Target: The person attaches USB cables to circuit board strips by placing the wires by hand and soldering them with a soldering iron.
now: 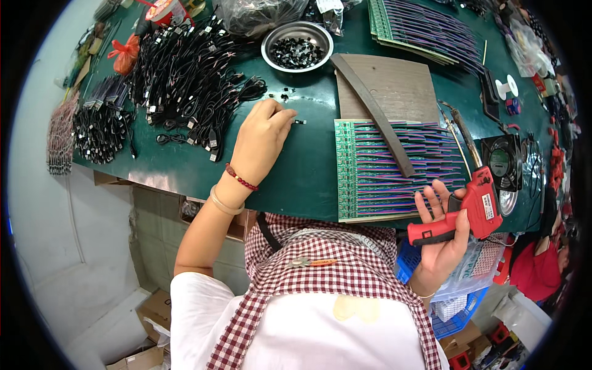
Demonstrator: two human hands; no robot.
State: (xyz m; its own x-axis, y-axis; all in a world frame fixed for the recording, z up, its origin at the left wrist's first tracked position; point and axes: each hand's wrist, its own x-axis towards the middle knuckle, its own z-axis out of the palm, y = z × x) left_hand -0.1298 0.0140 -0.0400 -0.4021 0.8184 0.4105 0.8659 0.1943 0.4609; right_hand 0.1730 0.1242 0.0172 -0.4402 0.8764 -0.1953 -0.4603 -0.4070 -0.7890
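Observation:
My left hand (262, 137) is over the green table with its fingertips pinched together. A small black connector with metal pins (300, 122) sticks out from between them. My right hand (444, 250) holds a red soldering gun (483, 206) loosely, its handle lying across the palm with the fingers partly spread. The metal tip points up and away, beside a thin strand of solder wire (457, 143). Left of the gun lies a panel of green circuit boards (346, 169) with rows of coloured wires. A dark flat bar (376, 117) rests across those wires.
A metal bowl (266, 54) of small black parts stands at the back, with loose connectors (285, 94) before it. Black cables (185, 80) are heaped on the left. More wired boards (425, 31) lie at far right. A small fan (502, 161) and solder spool (507, 87) stand right.

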